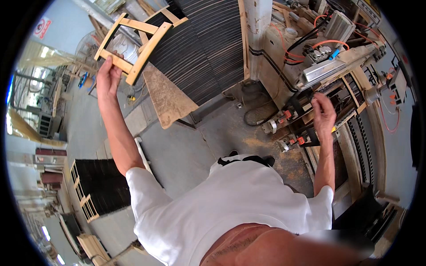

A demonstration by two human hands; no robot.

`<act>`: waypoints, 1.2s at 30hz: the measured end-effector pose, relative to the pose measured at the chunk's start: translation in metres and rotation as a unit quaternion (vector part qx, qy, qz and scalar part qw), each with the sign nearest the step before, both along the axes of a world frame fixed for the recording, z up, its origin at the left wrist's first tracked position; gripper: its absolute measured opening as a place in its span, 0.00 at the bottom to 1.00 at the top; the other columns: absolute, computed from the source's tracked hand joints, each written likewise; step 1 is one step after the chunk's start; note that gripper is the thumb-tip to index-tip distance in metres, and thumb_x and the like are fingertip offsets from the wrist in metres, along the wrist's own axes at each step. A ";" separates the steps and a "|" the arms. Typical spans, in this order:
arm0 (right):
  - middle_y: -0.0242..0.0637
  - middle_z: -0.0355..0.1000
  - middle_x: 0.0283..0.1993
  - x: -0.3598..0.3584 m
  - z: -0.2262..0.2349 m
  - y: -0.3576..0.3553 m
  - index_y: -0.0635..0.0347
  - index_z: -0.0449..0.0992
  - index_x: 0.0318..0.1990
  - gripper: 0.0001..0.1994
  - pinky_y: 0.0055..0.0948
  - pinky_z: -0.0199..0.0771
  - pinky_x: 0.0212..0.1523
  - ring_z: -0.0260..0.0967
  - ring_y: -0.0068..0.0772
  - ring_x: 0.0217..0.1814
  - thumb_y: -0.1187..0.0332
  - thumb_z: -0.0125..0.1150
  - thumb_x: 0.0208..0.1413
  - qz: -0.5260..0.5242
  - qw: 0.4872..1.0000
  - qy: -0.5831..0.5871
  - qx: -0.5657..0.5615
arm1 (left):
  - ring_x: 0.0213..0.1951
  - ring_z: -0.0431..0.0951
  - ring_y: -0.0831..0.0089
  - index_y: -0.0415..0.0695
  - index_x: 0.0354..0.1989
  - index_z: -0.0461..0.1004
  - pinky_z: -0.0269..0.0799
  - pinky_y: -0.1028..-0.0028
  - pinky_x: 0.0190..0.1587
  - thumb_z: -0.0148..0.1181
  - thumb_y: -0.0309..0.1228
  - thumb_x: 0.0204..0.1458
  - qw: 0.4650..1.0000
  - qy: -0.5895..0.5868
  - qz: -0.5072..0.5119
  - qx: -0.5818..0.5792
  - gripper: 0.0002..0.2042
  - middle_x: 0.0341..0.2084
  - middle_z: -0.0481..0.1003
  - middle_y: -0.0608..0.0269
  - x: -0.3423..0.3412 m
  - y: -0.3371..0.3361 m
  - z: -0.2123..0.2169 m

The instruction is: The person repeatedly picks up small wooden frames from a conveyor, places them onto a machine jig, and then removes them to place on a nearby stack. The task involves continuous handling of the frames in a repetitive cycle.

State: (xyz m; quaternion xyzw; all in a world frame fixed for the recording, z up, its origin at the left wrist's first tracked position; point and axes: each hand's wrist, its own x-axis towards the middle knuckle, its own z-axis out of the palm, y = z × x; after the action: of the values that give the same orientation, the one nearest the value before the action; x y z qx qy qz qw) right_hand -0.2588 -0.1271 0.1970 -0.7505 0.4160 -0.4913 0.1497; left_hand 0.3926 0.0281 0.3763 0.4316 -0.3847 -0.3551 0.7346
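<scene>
There's a white bucket [126,48], a red sign [43,28] on the wall [66,21], and sawdust [257,142] on the floor [184,148].

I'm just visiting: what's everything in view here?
Wooden frame: one, pale, upper left
Ribbed stack: one, black, top centre
Low stack: one, black, lower left
Bucket: one, white, behind frame
Board: one, brown, left of centre
Machine: one, mostly grey, right
Hoses: several, orange, on machine
Sawdust: uncounted, tan, floor by machine
Floor: one, grey, centre
Sign: one, red-white, upper left
Shirt: one, white, on person
Left hand: one, bare, gripping frame
Right hand: one, bare, at machine
</scene>
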 end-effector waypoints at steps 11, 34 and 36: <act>0.46 0.77 0.39 0.041 -0.123 0.105 0.60 0.78 0.44 0.14 0.36 0.74 0.42 0.76 0.43 0.39 0.68 0.63 0.49 -0.088 0.930 0.137 0.330 | 0.25 0.78 0.74 0.33 0.37 0.74 0.77 0.77 0.28 0.63 0.46 0.53 0.972 -0.118 0.069 0.193 0.22 0.27 0.77 0.58 0.077 -0.160 -0.038; 0.50 0.77 0.38 -0.057 -0.167 0.247 0.60 0.78 0.46 0.16 0.40 0.73 0.43 0.75 0.50 0.42 0.64 0.60 0.51 -0.244 0.897 0.096 0.356 | 0.46 0.78 0.60 0.37 0.52 0.72 0.69 0.69 0.50 0.60 0.40 0.53 0.707 -0.699 0.014 0.111 0.22 0.42 0.78 0.47 -0.075 -0.136 0.007; 0.48 0.77 0.39 -0.084 -0.170 0.268 0.60 0.77 0.47 0.17 0.39 0.74 0.43 0.75 0.48 0.42 0.65 0.61 0.50 -0.264 0.897 0.119 0.335 | 0.47 0.76 0.66 0.34 0.53 0.70 0.68 0.71 0.52 0.59 0.38 0.55 0.734 -0.664 -0.053 0.127 0.22 0.44 0.77 0.49 -0.079 -0.139 0.010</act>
State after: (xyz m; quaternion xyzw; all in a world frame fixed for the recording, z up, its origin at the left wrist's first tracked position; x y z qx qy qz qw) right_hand -0.3428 0.1405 0.0272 -0.5717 0.7534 -0.2509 0.2065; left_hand 0.3138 -0.1112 0.3866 0.6259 -0.7485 -0.0622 0.2100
